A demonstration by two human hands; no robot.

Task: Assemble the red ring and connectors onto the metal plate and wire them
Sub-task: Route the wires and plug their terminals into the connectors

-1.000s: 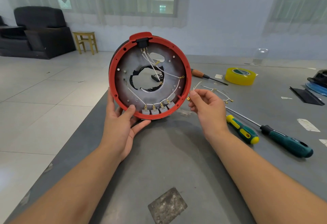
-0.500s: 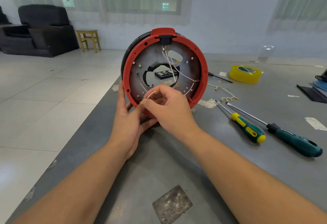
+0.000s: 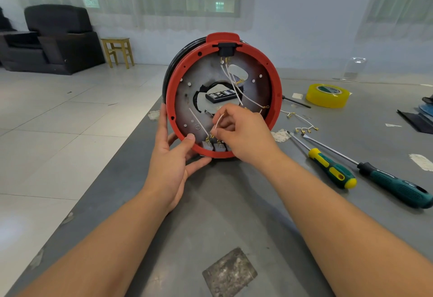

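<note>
Left hand (image 3: pixel 174 156) grips the lower left edge of the red ring (image 3: pixel 276 90): thumb curled over the front rim, fingers behind it, holding the assembly upright on its edge on the grey table (image 3: pixel 164 238). Metal plate (image 3: pixel 187 99) sits inside the ring, face toward the camera, with a ragged central opening.

Right hand (image 3: pixel 243 132) is in front of the plate's lower centre, just right of the left thumb. Thumb and forefinger pinch a short white wire (image 3: pixel 218 120), which arcs up from the pinch; remaining fingers curled loosely.

Grey connectors (image 3: pixel 213 146) sit in a row along the bottom inner rim, directly below the right hand's fingertips and touching the ring; brass terminals show on top of them. More white leads run from the black socket (image 3: pixel 226 50) at the top of the ring down behind the right hand.

Right of the right hand, on the table: loose wire harness (image 3: pixel 302 125), yellow-green screwdriver (image 3: pixel 328 165), teal screwdriver (image 3: pixel 393 186), yellow tape roll (image 3: pixel 328 95) farther back.
</note>
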